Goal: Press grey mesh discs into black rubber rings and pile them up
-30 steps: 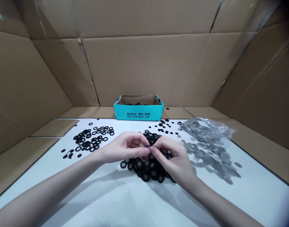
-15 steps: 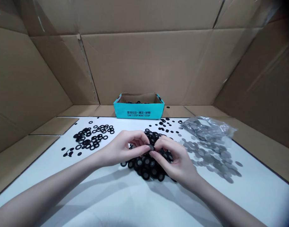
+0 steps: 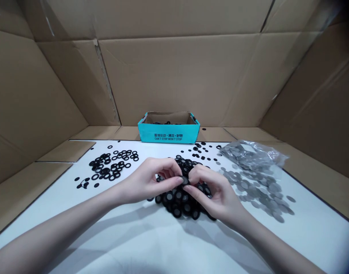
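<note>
Between my two hands is a black ring with a grey disc in its middle [image 3: 185,180]. My left hand [image 3: 154,179] pinches its left side with thumb and fingertips. My right hand [image 3: 212,190] is closed on its right side, thumb below and fingers curled above. Both hands are over a heap of similar black rings with grey centres [image 3: 177,203], which they partly hide. Whether the held disc is seated flat in the ring is too small to tell.
Loose black rings [image 3: 114,167] lie on the white table [image 3: 128,243] at left. Thin grey discs [image 3: 260,194] spread at right before a clear plastic bag [image 3: 251,154] of discs. A turquoise box [image 3: 169,133] stands behind, with small black pieces near it. Cardboard walls [image 3: 177,72] surround the table.
Both hands keep their pinch on the ring, with only slight finger movement. The whole view has shifted a little.
</note>
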{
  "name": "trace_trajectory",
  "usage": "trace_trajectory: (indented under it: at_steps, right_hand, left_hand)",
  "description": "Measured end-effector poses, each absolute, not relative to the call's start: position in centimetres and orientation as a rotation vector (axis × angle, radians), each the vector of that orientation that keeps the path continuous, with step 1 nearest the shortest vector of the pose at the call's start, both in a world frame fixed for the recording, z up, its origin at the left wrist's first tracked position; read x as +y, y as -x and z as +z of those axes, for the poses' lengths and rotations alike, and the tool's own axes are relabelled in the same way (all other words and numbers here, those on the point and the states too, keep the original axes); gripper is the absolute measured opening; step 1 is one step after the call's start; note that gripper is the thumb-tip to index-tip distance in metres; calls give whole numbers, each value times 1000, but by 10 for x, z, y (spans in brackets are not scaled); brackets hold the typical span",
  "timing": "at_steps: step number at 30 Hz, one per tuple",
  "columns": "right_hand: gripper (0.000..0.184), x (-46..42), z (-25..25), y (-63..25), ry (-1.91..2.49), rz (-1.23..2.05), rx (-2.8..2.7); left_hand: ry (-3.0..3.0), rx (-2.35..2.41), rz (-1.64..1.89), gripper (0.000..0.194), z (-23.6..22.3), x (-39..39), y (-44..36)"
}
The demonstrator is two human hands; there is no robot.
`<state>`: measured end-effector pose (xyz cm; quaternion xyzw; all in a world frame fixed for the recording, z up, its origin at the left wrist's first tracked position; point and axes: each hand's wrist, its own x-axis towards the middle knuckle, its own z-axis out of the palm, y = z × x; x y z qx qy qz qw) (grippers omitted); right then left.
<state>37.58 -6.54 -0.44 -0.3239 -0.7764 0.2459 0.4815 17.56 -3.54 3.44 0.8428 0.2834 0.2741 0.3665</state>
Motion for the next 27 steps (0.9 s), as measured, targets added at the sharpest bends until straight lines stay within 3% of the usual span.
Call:
trace_trajectory:
  at_steps: [27]
  right_hand:
    - [19, -66, -10, -376, 764, 543, -1927]
  left_hand:
    - [-2483, 737, 517, 8, 46, -40, -171]
